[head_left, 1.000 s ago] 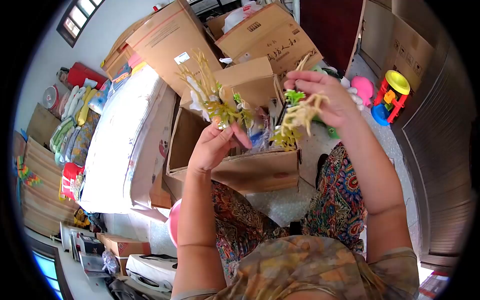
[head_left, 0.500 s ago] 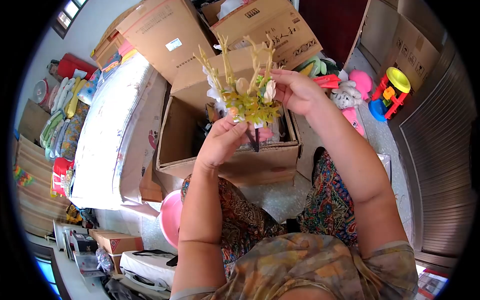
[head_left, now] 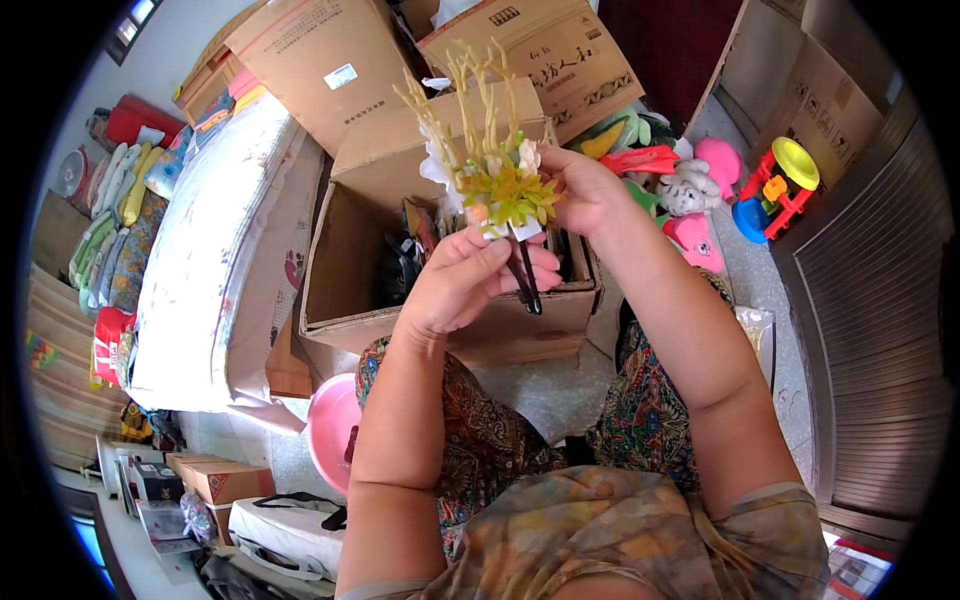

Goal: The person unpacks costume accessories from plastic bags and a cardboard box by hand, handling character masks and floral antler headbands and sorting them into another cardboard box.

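Both hands hold up an antler headband with gold twig-like antlers, green-yellow leaves, pale flowers and a black band. My left hand is closed around its lower part, thumb in front and fingers behind the black band. My right hand pinches its right side beside a white flower; the fingertips are partly hidden. Just beyond and below the headband stands an open cardboard box, with dark and plastic-wrapped items inside that I cannot make out.
A bed stands on the left, a pink basin on the floor below it. More cardboard boxes rise at the back. Plush toys and a colourful plastic toy lie to the right, near a brown ribbed door.
The headband has turned, so its antlers now stand closer together and the black band shows more below. Both hands remain on it. The view has shifted slightly.
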A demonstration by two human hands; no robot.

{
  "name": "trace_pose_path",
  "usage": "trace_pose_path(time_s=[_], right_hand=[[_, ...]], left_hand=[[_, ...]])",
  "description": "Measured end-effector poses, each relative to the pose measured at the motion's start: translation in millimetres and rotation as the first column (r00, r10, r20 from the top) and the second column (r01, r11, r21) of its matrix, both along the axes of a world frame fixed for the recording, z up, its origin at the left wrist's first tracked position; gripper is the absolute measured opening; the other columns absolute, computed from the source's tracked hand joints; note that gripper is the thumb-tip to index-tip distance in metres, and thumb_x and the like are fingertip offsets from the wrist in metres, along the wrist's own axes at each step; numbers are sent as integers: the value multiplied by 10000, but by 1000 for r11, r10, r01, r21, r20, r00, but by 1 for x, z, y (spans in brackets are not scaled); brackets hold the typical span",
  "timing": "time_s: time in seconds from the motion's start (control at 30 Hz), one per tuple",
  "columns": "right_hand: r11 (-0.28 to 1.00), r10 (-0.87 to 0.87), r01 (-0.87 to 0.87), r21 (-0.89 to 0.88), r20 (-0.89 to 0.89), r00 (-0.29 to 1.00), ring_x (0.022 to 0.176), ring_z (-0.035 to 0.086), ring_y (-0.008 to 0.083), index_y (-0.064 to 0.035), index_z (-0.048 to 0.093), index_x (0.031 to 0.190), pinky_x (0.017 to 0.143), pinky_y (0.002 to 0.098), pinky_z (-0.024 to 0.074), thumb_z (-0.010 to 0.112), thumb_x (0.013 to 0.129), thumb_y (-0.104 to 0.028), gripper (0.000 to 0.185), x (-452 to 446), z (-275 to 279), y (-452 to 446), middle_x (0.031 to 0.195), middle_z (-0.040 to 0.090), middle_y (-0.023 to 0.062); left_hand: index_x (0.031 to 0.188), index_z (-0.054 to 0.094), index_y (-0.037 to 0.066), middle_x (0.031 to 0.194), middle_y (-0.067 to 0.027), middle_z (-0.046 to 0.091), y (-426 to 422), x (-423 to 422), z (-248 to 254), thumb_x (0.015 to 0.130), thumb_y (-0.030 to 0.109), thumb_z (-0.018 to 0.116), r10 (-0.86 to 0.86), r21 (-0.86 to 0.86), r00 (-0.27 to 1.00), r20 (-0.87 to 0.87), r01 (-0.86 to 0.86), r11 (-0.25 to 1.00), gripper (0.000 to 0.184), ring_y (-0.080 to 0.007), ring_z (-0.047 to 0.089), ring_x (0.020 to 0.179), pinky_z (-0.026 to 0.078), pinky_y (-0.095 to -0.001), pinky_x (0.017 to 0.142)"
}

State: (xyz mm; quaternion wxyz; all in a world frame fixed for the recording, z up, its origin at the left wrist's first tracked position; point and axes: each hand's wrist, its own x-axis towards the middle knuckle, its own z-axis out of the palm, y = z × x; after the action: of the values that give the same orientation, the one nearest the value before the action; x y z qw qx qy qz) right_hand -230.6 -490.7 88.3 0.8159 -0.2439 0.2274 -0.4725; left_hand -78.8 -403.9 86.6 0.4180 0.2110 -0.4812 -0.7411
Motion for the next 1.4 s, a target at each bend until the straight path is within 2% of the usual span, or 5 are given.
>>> trace_pose_path(time_s=[0.4, 0.7, 1.0, 1.2, 1.4], right_hand=[[991, -4, -1, -135, -33, 999, 823, 558, 180, -12, 537, 939, 760, 298, 461, 549, 754, -30, 186, 5, 13, -13, 895, 578, 77], [990, 64, -60, -129, 23, 998, 870, 548, 232, 42, 500, 933, 803, 328, 461, 499, 771, 0, 167, 16, 10, -19, 921, 549, 131], [977, 16, -66, -205, -236, 972, 847, 564, 211, 44, 464, 993, 755, 299, 476, 459, 822, -59, 200, 11, 6, 7, 923, 555, 153], [763, 459, -621, -177, -529, 714, 792, 572, 176, 21, 505, 950, 696, 275, 478, 473, 846, -259, 300, 7, -12, 22, 898, 566, 137], [838, 538, -545, 27, -211, 816, 939, 511, 269, 16, 405, 1082, 832, 397, 415, 536, 798, -354, 485, 40, -48, 48, 1068, 465, 196]], left_hand=[[1059, 437, -47, 635, -11, 430, -2, -1, 3, 840, 198, 470, 164, 12, 967, -196, -165, 986, 330, -102, 367, 552, 322, -255, 554], [1080, 382, -47, 625, 27, 378, -7, 14, 5, 835, 165, 473, 224, 23, 916, -333, -229, 973, 336, -43, 328, 527, 284, -184, 511], [1069, 398, -48, 628, 18, 380, -6, 36, 13, 850, 99, 424, 273, 26, 849, -452, -293, 956, 265, -45, 321, 522, 289, -186, 510], [1086, 376, -90, 660, -1, 364, -6, 47, 13, 853, 38, 382, 224, 35, 760, -610, -257, 966, 265, -61, 325, 545, 301, -190, 530], [1089, 395, -66, 651, 2, 376, -4, 44, 14, 846, 54, 411, 244, 61, 751, -613, -262, 963, 272, -53, 330, 540, 303, -189, 512]])
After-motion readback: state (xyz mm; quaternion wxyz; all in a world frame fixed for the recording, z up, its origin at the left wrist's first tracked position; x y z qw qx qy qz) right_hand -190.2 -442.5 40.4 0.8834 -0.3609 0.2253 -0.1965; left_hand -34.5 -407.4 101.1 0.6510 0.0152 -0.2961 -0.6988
